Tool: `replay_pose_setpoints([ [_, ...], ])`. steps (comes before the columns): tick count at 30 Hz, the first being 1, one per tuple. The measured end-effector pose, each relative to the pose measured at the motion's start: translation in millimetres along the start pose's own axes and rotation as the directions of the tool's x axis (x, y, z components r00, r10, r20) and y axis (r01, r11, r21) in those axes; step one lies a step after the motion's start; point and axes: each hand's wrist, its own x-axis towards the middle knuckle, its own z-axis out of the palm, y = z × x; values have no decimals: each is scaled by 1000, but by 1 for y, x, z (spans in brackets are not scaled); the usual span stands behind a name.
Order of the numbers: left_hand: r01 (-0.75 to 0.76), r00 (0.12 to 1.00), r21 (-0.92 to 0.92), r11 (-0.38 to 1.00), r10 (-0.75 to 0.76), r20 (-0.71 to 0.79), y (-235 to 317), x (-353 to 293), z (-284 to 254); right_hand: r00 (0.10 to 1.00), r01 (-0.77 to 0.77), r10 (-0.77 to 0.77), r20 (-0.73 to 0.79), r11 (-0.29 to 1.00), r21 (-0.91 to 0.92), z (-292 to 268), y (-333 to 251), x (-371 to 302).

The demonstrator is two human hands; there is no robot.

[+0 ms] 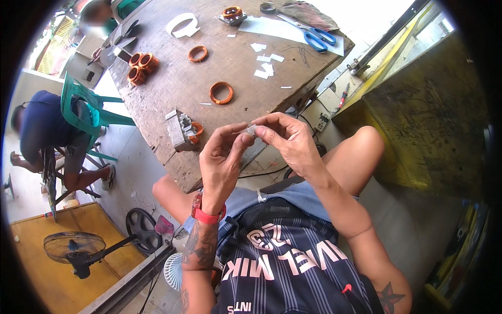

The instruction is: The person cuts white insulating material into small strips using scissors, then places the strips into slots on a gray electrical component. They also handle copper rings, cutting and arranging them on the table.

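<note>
Over the near edge of the wooden table, my left hand (222,157) and my right hand (293,146) meet at the fingertips. Between them they pinch a small whitish piece (251,130), like a folded slip of paper; the fingers partly cover it. Just left of my left hand stands a grey metal motor core (179,132) with an orange copper coil (196,131) at its side. A copper wire ring (221,93) lies beyond my hands, and a second copper ring (198,54) farther off. Several cut white paper slips (263,58) lie at the far right.
Blue-handled scissors (316,39) rest on a white sheet (261,27). Bundled copper coils (142,65), a white paper loop (183,24), a wound stator (232,15) and black tape (267,8) occupy the table (167,73). A person sits left on a green chair (86,102).
</note>
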Motion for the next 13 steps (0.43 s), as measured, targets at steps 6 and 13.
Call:
replay_pose_setpoints([
  [6,-37,999,75,996,39,-21,1,-9,-3,999,-27,24,47,997,69,5,2,-4],
  [13,23,1000,12,1000,-23,-5,4,-18,-7,994,-27,19,112,997,65,4,3,-9],
])
